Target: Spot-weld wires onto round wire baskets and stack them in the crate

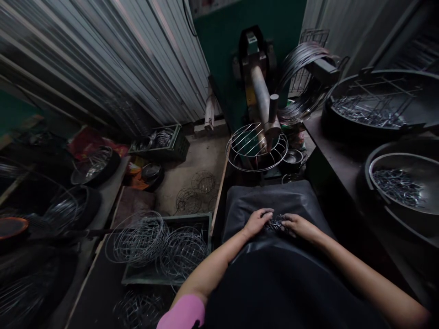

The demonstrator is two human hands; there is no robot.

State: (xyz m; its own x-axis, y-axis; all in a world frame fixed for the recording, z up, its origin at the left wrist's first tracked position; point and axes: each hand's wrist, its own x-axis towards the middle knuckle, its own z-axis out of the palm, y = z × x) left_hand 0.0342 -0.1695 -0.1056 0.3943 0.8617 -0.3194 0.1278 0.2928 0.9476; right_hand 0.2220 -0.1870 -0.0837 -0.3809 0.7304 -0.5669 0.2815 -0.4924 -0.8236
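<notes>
A small heap of short bent wire pieces lies on the dark apron over my lap. My left hand is at the heap's left side, its fingers curled in against the wires. From the right, my right hand has its thumb and fingers closed on the pieces at that edge. Just beyond my knees, a round wire rack with parallel bars sits under the arm of a machine, touching neither hand.
A green crate at left holds round wire racks. On the right-hand bench, a pan contains short wires; a larger pan stands behind. A wire coil hangs beside the machine. Another crate is on the floor.
</notes>
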